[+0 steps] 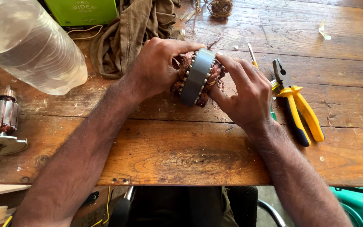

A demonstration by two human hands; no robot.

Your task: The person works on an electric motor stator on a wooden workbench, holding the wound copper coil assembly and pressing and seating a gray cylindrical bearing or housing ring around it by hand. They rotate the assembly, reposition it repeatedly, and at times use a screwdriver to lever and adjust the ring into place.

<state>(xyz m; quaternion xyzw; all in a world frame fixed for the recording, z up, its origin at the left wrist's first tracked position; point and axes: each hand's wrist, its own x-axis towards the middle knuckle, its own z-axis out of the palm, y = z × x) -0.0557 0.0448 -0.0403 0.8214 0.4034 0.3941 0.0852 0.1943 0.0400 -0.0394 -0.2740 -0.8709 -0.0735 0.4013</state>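
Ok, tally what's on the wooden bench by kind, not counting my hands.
Motor stator with copper windings: 1
Motor armature: 1
Pliers, yellow and blue handles: 1
Screwdriver: 1
Clear plastic bottle: 1
Brown cloth: 1
Green box: 1
Total: 7

The stator sits mid-bench between both hands. Pliers lie to its right, a rotor far left. A cloth and a bottle lie behind.

Wooden surface. Yellow-handled pliers at right, screwdriver beside them. Clear plastic bottle far left; motor armature below it. Brown cloth, green box behind.
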